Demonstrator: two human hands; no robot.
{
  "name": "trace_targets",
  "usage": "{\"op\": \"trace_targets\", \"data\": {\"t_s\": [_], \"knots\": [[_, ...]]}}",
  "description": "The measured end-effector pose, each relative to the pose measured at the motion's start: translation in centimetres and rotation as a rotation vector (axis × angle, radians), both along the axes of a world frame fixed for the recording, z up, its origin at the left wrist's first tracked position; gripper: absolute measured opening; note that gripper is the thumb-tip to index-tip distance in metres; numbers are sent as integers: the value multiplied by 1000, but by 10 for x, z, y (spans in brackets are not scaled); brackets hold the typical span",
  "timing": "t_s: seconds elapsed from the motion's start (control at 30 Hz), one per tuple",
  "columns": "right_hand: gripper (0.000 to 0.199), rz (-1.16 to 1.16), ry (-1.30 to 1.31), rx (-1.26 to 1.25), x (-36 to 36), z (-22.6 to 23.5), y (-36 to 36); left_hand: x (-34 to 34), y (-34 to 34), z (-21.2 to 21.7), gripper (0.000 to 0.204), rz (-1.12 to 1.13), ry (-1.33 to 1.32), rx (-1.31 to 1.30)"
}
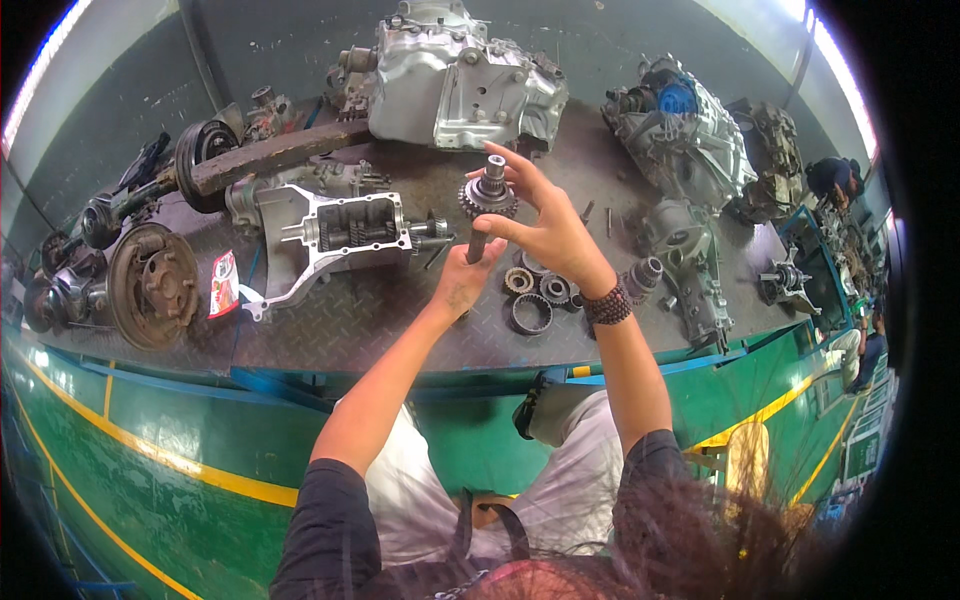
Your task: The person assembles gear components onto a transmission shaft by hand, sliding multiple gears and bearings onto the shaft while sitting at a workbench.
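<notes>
Upright above the bench, a gear shaft (478, 240) carries a toothed gear (488, 198) and a narrower splined top end. My left hand (462, 282) is closed round the shaft's lower end. From the right, my right hand (556, 232) curves round the gear, thumb at its lower edge and fingers behind it, partly hidden. Just beyond my right wrist lie several loose rings and gears, among them a dark toothed ring (531, 314) and a brass-coloured ring (518, 280). A stepped gear (643, 277) stands to the right of that wrist.
On the dark tread-plate bench (400, 335), an opened gearbox housing (345, 235) with gears inside lies left. A large silver casing (470, 85) stands at the back, another gearbox (680, 130) back right. A rusty brake drum (155, 285) sits far left; a red-and-white packet (224, 284) is beside it.
</notes>
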State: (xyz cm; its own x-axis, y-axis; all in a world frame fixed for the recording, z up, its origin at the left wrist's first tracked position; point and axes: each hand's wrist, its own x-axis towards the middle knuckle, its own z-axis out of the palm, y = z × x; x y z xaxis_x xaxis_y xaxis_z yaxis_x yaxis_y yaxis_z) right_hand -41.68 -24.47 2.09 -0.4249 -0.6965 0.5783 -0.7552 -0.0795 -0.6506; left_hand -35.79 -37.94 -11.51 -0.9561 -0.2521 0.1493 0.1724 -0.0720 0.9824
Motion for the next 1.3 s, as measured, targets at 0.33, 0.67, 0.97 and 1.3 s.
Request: {"op": "trace_targets", "data": {"t_s": [0.33,0.67,0.97,1.3], "knots": [[57,109,-319,-178,1,-19,7,1,6,2,50,74,14,11],[25,-388,-59,255,-64,-63,47,1,2,7,49,21,-5,30],[50,-443,172,582,-28,-163,43,3,6,12,47,26,-10,72],[44,-397,146,469,-35,-173,41,4,4,8,44,85,-6,86]]}}
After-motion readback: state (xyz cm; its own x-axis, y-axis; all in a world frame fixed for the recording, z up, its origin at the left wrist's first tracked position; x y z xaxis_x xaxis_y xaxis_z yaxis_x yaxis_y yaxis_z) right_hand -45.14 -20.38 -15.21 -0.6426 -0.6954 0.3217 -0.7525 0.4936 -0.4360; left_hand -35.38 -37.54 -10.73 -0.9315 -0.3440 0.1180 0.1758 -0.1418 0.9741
